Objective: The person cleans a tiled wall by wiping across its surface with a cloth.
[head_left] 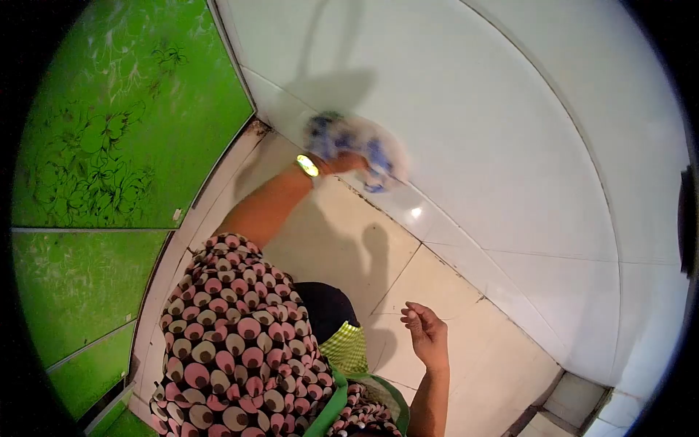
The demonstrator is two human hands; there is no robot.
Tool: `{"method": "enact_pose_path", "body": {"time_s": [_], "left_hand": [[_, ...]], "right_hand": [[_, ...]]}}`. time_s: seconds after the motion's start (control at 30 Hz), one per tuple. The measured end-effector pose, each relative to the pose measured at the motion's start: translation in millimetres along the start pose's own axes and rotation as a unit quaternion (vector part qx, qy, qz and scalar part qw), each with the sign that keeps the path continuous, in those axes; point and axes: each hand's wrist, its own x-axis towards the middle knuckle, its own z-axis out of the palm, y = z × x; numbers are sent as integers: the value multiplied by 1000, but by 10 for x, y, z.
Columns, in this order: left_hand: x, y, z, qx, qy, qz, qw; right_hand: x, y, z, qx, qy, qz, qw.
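My left hand (344,163), with a yellow-faced watch (307,166) on its wrist, presses a blue-and-white cloth (375,149) to the lower part of the white tiled wall (495,131). Motion smears the cloth and the fingers, and part of the hand is hidden by the cloth. At the lower right, my right hand (426,333) hangs above the beige floor tiles, touching nothing. Its fingers are loosely curled in toward the thumb, and nothing shows in them.
Green cabinet panels (87,284) with dark floral patterns stand along the left. Beige floor tiles (466,349) meet the wall along a dark, stained joint. A small ledge (575,399) juts out at the lower right. My knee (325,309) is below me.
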Motion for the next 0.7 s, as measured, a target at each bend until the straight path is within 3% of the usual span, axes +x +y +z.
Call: {"method": "enact_pose_path", "body": {"time_s": [0.03, 0.07, 0.1, 0.17, 0.23, 0.27, 0.33, 0.43, 0.5, 0.57, 0.7], "left_hand": [[-92, -54, -65, -33, 5, 10, 999], [-222, -141, -85, -34, 31, -53, 998], [-323, -361, 14, 92, 66, -248, 962], [-416, -1406, 395, 17, 423, -341, 839], [-349, -2430, 642, -183, 685, -202, 675], [-318, -2461, 574, -208, 708, -197, 645], [-330, -2311, 436, -169, 669, -242, 682], [-417, -1887, 300, 9, 466, -316, 827], [-422, -1571, 391, 95, 324, -305, 890], [-410, -1341, 527, 124, 244, -290, 917], [-394, -1147, 629, 133, 175, -291, 931]], "right_hand": [[-60, 76, -1, -1, 13, -9, 1000], [-130, 119, -24, -3, 14, -10, 1000], [-154, 142, -14, -8, 5, -12, 1000], [-168, 188, 44, -14, -4, -13, 1000], [-148, 233, 127, -26, -18, -21, 999], [-133, 255, 168, -28, -17, -21, 999], [-98, 297, 221, -19, -16, -20, 999], [-132, 366, 261, -35, -9, -24, 999], [-205, 454, 248, -29, -9, -2, 1000], [-277, 523, 223, -23, -9, 19, 1000], [-335, 458, 229, -22, -17, 43, 999]]}}
